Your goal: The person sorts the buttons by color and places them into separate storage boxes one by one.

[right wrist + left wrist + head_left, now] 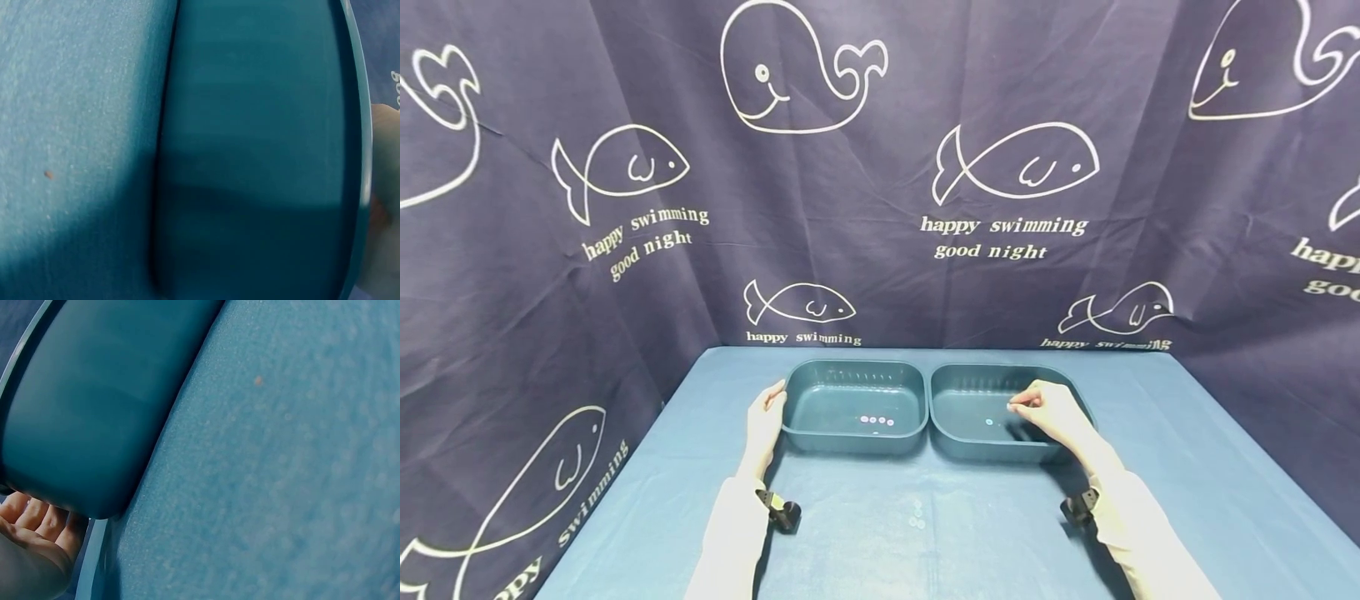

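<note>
Left tray [856,443] stretches crosswise — left fingers [773,392] grip it, right fingers [1032,392] pinched, contents unclear.

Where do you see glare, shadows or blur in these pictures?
Head view: bright light washes out the sleeves, and a dark shadow falls inside the right bin near the right hand; left wrist view: the tabletop looks soft and grainy, its small orange fleck blurred; right wrist view: a broad shadow crosses the tabletop and the bin's side.
</note>
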Tool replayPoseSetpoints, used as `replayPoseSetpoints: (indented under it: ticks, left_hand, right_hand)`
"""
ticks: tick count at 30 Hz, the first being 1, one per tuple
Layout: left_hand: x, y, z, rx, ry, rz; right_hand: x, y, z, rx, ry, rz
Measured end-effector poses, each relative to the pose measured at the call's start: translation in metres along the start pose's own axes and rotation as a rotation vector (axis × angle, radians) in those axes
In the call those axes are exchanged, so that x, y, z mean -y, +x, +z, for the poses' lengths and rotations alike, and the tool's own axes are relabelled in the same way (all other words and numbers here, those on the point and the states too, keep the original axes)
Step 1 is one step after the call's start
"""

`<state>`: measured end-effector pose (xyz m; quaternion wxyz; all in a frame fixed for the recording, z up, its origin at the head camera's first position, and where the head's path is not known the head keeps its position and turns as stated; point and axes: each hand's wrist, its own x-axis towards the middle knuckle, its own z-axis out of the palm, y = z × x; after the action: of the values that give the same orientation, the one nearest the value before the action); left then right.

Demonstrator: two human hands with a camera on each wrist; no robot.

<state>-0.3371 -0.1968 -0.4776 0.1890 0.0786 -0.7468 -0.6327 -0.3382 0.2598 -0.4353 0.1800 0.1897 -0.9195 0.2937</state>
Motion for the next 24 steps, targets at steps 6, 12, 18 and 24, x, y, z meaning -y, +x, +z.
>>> replayPoseSetpoints:
  ticks: [6,12,18,24]
  left_hand:
    - [0.001,0.0,0.0,0.006,-0.001,-0.002]
    - [-0.001,-0.001,0.0,0.012,-0.01,-0.003]
    - [-0.001,-0.001,0.0,0.0,-0.011,0.005]
    - [0.0,-0.001,0.001,-0.006,-0.013,0.009]
  right_hand:
    - [-0.001,-0.001,0.001,-0.023,-0.003,-0.02]
    - [0.0,-0.002,0.001,-0.028,-0.017,-0.021]
    - [0.007,-0.005,0.0,-0.067,0.019,-0.024]
    - [0.017,-0.006,0.002,-0.116,0.063,-0.061]
